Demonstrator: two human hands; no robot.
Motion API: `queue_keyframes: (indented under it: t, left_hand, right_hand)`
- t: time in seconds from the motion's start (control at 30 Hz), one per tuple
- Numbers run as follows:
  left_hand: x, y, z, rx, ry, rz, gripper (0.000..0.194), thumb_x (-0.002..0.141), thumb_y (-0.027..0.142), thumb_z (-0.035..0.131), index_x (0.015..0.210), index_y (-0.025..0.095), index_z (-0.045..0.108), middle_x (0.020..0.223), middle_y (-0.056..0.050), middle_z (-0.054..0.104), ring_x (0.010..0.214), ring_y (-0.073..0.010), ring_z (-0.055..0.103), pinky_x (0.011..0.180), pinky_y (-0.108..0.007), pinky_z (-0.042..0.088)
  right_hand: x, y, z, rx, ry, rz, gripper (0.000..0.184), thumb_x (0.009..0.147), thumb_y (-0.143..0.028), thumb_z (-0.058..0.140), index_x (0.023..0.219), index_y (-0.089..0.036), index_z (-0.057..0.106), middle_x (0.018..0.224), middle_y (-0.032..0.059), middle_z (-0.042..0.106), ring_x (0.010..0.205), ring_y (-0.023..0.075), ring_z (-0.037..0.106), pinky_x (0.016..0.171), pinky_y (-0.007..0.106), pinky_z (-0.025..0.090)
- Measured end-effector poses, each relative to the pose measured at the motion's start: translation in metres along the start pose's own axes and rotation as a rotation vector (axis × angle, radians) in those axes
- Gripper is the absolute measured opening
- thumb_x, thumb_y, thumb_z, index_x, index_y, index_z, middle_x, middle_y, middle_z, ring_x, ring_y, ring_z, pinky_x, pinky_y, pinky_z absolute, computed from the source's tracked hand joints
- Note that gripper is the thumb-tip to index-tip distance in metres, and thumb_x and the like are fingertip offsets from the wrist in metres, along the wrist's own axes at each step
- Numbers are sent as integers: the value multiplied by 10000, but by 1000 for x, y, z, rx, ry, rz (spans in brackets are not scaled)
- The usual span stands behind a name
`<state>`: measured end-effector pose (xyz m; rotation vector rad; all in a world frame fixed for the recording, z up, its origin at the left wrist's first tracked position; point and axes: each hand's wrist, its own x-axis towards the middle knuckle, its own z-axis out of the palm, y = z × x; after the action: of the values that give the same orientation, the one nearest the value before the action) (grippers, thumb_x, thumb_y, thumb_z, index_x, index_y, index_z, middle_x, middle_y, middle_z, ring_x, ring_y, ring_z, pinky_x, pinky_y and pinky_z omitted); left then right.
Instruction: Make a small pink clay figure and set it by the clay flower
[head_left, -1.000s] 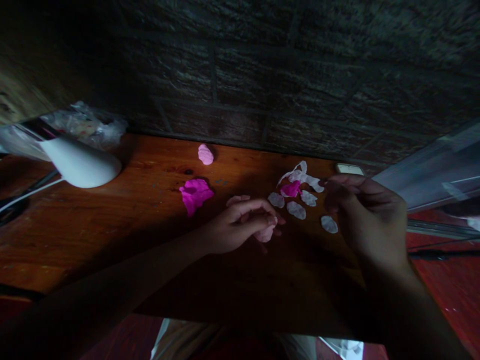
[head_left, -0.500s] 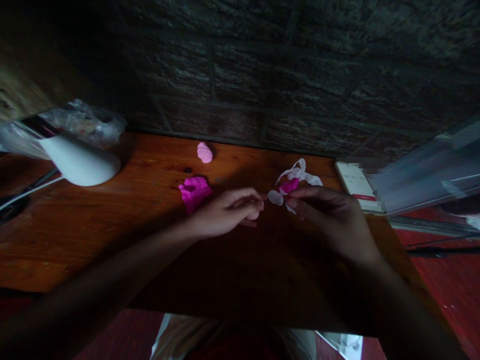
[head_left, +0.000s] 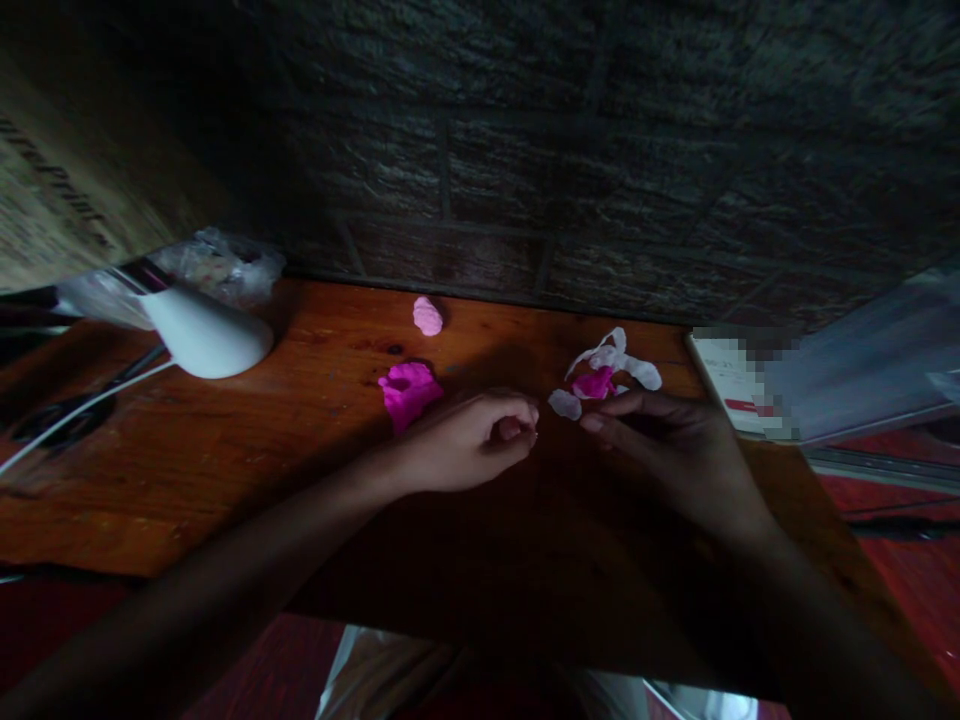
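My left hand (head_left: 491, 437) is closed, its thumb and forefinger pressed together in a loop above the table. What the fingertips hold, if anything, is too small to make out. Behind that wrist lies a flattened magenta piece of soft clay (head_left: 409, 392), partly covered by the hand. On the right, my right hand (head_left: 660, 440) is pinched, thumb against forefinger. Any thing between these fingertips is hidden. Just left of them is a thin whitish petal-like piece (head_left: 565, 404). Beyond it, a small magenta piece (head_left: 592, 383) lies among thin whitish strips (head_left: 637, 372).
A pale pink clay lump (head_left: 427, 316) sits near the dark brick wall (head_left: 487, 250). To the left stand a white cone-shaped object (head_left: 210, 335) with a cable, crumpled clear plastic (head_left: 232, 265) and a cardboard box (head_left: 75, 190). A phone (head_left: 739, 385) lies at the table's right.
The view has shifted, so everything sits slightly further right and lower. My left fingers have curled into a rounder loop. A whitish bit seen at my right fingertips no longer shows.
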<state>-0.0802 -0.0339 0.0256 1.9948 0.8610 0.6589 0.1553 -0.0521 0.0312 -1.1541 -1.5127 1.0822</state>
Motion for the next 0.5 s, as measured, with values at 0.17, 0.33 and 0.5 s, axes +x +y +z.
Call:
queue_keyframes:
  t: [0.17, 0.33, 0.5]
  left_hand:
    - [0, -4, 2, 21, -36, 42, 103, 927, 218, 597, 851, 182, 655, 890, -45, 681, 836, -160, 633, 772, -284, 514]
    - [0, -3, 1, -117, -37, -32, 107, 927, 241, 608, 872, 167, 663, 912, -50, 682, 861, -161, 635, 779, -285, 523]
    - [4, 2, -1, -574, -27, -238, 124, 894, 258, 653, 920, 137, 660, 887, -35, 676, 851, -154, 659, 821, -311, 564]
  right_hand:
    - [-2, 4, 2, -4, -54, 37, 244, 812, -419, 851, 981, -243, 849, 821, 50, 828, 709, 174, 753, 649, 289, 631]
    - [-3, 8, 5, 6, -96, 26, 183, 889, -399, 784, 925, -229, 841, 769, 30, 809, 655, 136, 729, 597, 230, 603]
    - [-4, 10, 7, 55, -109, -57, 167, 848, -258, 830, 1014, -279, 840, 1018, 21, 845, 926, 163, 784, 868, 278, 634]
